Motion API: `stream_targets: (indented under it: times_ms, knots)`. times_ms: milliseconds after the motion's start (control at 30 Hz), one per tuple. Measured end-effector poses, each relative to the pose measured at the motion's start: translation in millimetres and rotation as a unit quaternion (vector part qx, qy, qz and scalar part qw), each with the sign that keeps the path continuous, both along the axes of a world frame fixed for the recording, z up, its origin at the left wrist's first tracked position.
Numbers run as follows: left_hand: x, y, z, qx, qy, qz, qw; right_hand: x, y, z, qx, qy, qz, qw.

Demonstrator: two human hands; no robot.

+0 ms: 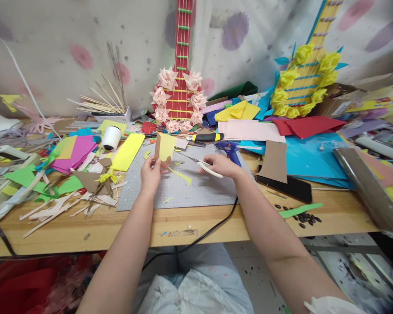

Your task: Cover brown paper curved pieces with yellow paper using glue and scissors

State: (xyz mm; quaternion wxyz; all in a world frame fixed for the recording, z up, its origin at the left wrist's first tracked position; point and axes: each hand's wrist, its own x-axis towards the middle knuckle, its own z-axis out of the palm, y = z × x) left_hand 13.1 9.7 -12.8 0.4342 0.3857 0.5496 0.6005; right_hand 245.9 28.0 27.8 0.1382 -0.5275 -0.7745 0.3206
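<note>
Cardboard [157,149], yellow sheet [167,145] upright in left hand [150,175], scissors [210,169] in right hand [222,165]

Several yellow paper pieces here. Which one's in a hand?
The pale yellow piece edged with brown, held up in the left hand. The bright yellow sheet to its left and the folded yellow sheet at the back both lie unheld.

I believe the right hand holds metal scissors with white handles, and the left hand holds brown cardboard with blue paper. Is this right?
Not quite: the head view shows yellow paper, not blue, with the brown cardboard in the left hand. The right hand does hold metal scissors with white handles.
</note>
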Motion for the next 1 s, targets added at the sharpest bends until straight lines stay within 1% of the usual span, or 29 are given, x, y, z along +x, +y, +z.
stream_targets:
  times_ms: [100, 200, 300, 433, 567, 800, 1000]
  knots:
    - [-0.9, -0.1, -1.2, 0.007, 0.045, 0.0, 0.999, -1.5, -0.7, 0.0, -0.032, 0.015, 0.035, 0.999]
    - [-3.2, 0.1, -1.0, 0.04, 0.098, 0.002, 0.994, -1.6, -0.8, 0.8, -0.044, -0.028, 0.049, 0.997]
    - [-4.9, 0.5, 0.2, 0.074, 0.105, 0.027, 0.991, -0.4, -1.1, 3.4, -0.046, -0.059, 0.073, 0.994]
    - [-5.0, 1.8, -0.3, 0.092, 0.104, 0.038, 0.99, 0.9, -2.2, 6.2, -0.059, -0.035, 0.122, 0.99]
    - [-4.3, 3.0, -2.5, 0.097, 0.117, 0.034, 0.988, 0.9, -1.8, 4.9, -0.071, -0.03, 0.13, 0.989]
    - [-5.2, 5.0, -4.2, 0.1, 0.111, 0.038, 0.988, 2.3, 1.3, 3.0, -0.089, -0.027, 0.121, 0.988]
    - [-3.6, 5.1, -3.0, 0.11, 0.11, 0.023, 0.988, 2.6, 2.4, 5.3, -0.119, -0.012, 0.131, 0.984]
